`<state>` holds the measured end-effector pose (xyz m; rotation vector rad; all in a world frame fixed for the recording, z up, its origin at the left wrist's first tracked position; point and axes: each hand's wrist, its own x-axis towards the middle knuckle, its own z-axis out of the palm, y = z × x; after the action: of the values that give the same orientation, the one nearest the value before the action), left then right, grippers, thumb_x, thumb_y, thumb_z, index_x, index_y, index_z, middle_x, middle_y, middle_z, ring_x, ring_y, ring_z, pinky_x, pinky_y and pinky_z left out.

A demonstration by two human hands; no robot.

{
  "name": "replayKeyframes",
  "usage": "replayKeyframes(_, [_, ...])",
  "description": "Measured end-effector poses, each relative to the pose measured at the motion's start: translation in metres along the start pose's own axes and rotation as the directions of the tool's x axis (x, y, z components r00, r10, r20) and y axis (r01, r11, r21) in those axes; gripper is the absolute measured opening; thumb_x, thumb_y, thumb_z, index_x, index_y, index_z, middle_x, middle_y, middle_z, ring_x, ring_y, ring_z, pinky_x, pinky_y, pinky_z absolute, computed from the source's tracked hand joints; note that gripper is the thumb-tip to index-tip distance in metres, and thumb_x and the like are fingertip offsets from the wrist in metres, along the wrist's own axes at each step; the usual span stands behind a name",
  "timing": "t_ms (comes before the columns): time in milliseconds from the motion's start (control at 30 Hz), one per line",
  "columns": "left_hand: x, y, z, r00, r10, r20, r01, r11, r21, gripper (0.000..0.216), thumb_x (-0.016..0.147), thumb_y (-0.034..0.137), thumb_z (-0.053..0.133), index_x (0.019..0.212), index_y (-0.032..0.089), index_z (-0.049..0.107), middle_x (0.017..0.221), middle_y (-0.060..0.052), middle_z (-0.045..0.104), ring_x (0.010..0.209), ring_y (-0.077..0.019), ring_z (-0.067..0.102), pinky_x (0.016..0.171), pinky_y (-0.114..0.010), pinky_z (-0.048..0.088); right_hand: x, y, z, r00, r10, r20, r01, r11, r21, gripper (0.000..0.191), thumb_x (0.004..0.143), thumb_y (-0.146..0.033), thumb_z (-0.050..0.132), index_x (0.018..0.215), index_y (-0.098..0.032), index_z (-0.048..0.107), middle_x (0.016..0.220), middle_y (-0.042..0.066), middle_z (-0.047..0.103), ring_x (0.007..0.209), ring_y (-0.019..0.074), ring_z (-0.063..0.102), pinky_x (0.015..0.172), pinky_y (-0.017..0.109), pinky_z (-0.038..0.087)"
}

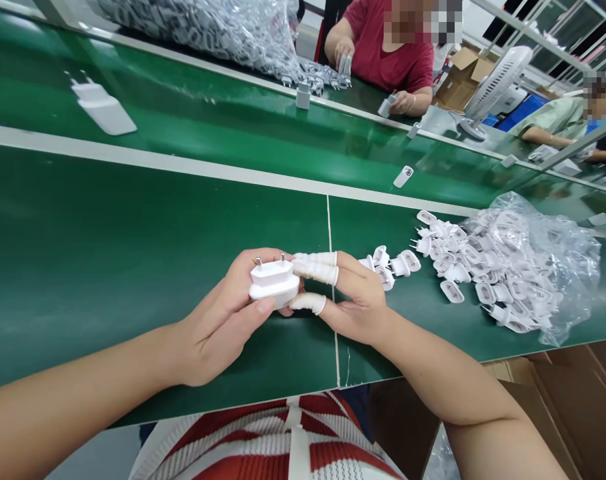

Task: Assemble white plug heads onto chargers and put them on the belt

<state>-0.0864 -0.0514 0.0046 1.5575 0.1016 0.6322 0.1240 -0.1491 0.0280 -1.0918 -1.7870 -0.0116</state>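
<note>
While a green table (133,227) spreads beneath, the left hand (217,323) grips a white plug adapter (274,281) between thumb and fingers, right of its palm. The right hand (357,295) pinches the adapter's right end in white finger covers (317,271); two metal pins (283,257) point upward.

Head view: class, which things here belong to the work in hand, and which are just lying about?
Likely part of the work:
white plug, in the left hand, at the right hand's fingertips
pile of white plugs

Probably just lying about:
fan
open cardboard box near the fan
</note>
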Motion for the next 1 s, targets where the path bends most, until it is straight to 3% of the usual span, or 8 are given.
replayKeyframes(200, [-0.001, 0.000, -0.001, 0.998, -0.045, 0.050, 0.052, 0.988, -0.143, 0.037, 0.114, 0.032, 0.042, 0.151, 0.036, 0.048, 0.126, -0.005, 0.067, 0.104, -0.0219, 0.068, 0.096, -0.037, 0.057, 0.000, -0.002, 0.000, 0.999, -0.041, -0.009, 0.041, 0.998, -0.039, 0.038, 0.096, -0.027, 0.080, 0.132, -0.018, 0.071, 0.113, 0.011, 0.081, 0.104, 0.0196, 0.078, 0.088, 0.034, 0.066])
replayKeyframes(467, [0.001, 0.005, -0.002, 0.995, -0.102, 0.019, 0.104, 0.983, -0.151, 0.032, 0.111, 0.035, 0.049, 0.141, 0.037, 0.059, 0.120, -0.005, 0.064, 0.099, -0.0213, 0.060, 0.089, -0.033, 0.051, 0.003, -0.008, -0.001, 0.996, -0.090, -0.019, 0.089, 0.993, -0.081, 0.040, 0.096, -0.022, 0.080, 0.135, -0.019, 0.071, 0.108, 0.009, 0.083, 0.101, 0.0193, 0.078, 0.087, 0.034, 0.067])
replayKeyframes(733, [0.000, 0.008, 0.000, 0.998, -0.035, 0.053, 0.043, 0.988, -0.147, 0.035, 0.112, 0.029, 0.047, 0.145, 0.036, 0.055, 0.125, -0.006, 0.058, 0.106, -0.0205, 0.054, 0.094, -0.031, 0.049, 0.000, -0.009, 0.000, 0.995, -0.101, -0.009, 0.099, 0.988, -0.118, 0.044, 0.095, -0.012, 0.078, 0.137, -0.021, 0.069, 0.111, 0.010, 0.083, 0.101, 0.0203, 0.078, 0.084, 0.037, 0.068])
replayKeyframes(1000, [0.000, 0.011, 0.004, 0.992, -0.121, 0.036, 0.126, 0.972, -0.200, 0.031, 0.113, 0.030, 0.047, 0.140, 0.038, 0.057, 0.117, -0.003, 0.058, 0.097, -0.0175, 0.052, 0.090, -0.028, 0.048, 0.000, -0.008, 0.000, 0.996, -0.091, 0.016, 0.092, 0.990, -0.105, 0.046, 0.095, -0.014, 0.079, 0.139, -0.020, 0.068, 0.113, 0.010, 0.082, 0.103, 0.0211, 0.077, 0.086, 0.037, 0.067])
